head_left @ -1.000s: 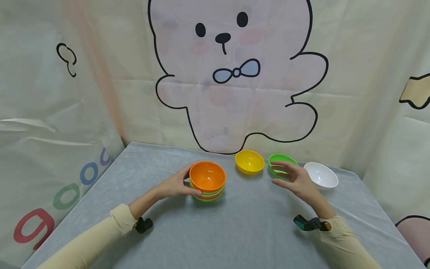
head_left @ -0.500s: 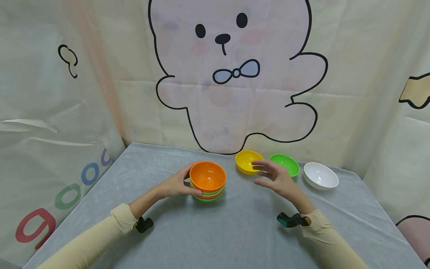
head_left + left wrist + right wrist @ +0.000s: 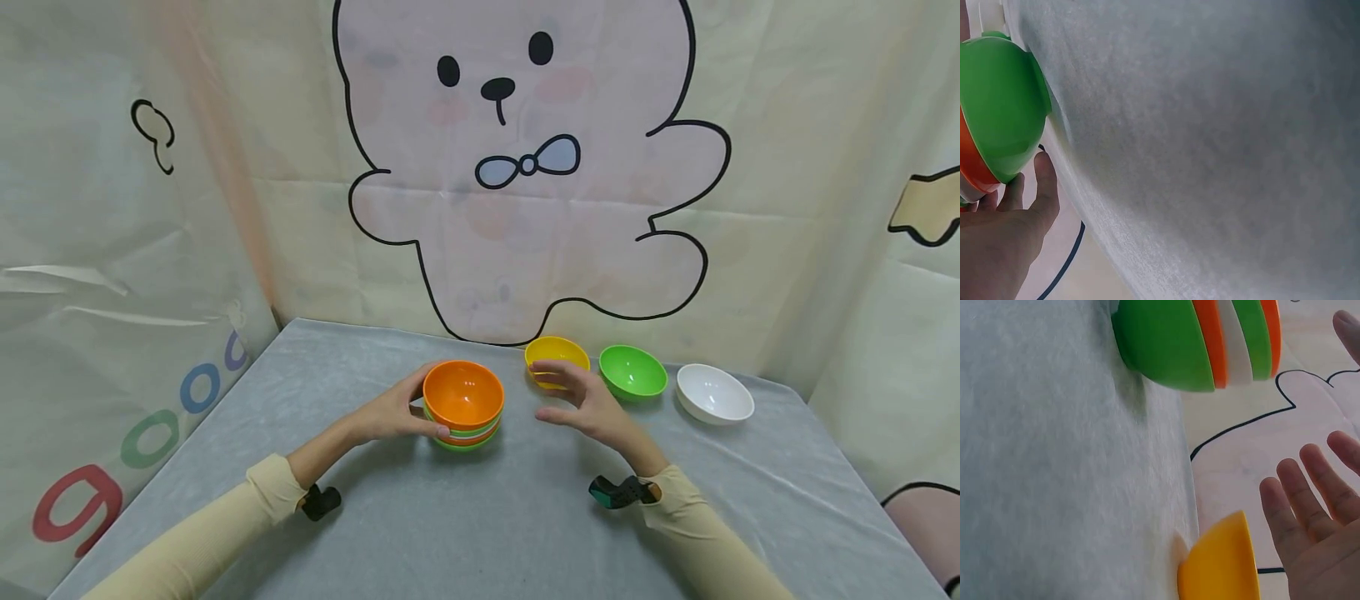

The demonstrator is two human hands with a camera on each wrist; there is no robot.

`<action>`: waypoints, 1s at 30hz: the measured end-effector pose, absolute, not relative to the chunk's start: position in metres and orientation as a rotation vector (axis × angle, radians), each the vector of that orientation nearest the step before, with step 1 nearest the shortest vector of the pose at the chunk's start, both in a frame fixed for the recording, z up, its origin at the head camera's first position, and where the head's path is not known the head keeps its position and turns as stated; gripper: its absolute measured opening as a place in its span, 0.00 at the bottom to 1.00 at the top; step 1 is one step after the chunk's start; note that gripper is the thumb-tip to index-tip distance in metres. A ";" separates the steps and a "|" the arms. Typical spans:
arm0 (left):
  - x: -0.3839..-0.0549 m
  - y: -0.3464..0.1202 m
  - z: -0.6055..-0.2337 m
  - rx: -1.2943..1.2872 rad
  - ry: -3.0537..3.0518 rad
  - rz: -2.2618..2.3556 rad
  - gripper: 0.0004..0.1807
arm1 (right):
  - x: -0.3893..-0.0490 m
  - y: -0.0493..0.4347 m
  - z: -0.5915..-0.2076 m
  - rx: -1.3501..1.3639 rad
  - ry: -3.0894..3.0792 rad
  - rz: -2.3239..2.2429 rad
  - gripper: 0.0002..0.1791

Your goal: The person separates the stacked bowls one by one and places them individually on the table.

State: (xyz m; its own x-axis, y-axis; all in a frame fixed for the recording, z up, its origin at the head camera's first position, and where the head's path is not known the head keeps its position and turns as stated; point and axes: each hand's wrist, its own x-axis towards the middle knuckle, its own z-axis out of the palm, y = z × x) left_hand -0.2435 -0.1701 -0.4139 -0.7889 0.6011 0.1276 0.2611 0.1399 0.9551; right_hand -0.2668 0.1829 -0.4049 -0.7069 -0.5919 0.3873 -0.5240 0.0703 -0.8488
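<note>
On the grey cloth [image 3: 465,533]: the bowl stack [image 3: 463,408] stands upright; yellow bowl [image 3: 557,348], green bowl [image 3: 633,372] and white bowl [image 3: 715,394] sit in a row farther back, to its right.
Head view: the stack's orange inside, lower layers partly behind the thumb.
Right wrist view: all five layers — green, orange, white, green, orange, bottom to top.
Left hand [image 3: 397,412]: grips the stack's side, thumb in front; its own wrist view shows fingers against the bowls.
Right hand [image 3: 588,404]: raised near the yellow bowl, thumb and fingers wide apart — palm toward the stack.
</note>
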 end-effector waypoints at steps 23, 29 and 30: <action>-0.243 -0.169 -0.413 0.819 2.153 1.679 0.48 | -0.272 0.131 -0.422 -1.147 2.123 -1.708 0.53; -0.244 -0.169 -0.414 0.827 2.154 1.672 0.48 | -0.273 0.120 -0.422 -1.130 2.086 -1.699 0.55; -0.244 -0.169 -0.414 0.828 2.155 1.669 0.48 | -0.274 0.119 -0.422 -1.128 2.085 -1.690 0.55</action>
State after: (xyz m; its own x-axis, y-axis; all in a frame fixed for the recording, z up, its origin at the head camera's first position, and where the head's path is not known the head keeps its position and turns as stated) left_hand -0.2437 -0.1693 -0.4139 -0.7921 0.5994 0.1153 0.2617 0.1628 0.9513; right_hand -0.2742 0.1188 -0.4221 -0.6774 -0.6801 0.2804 -0.4149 0.0385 -0.9091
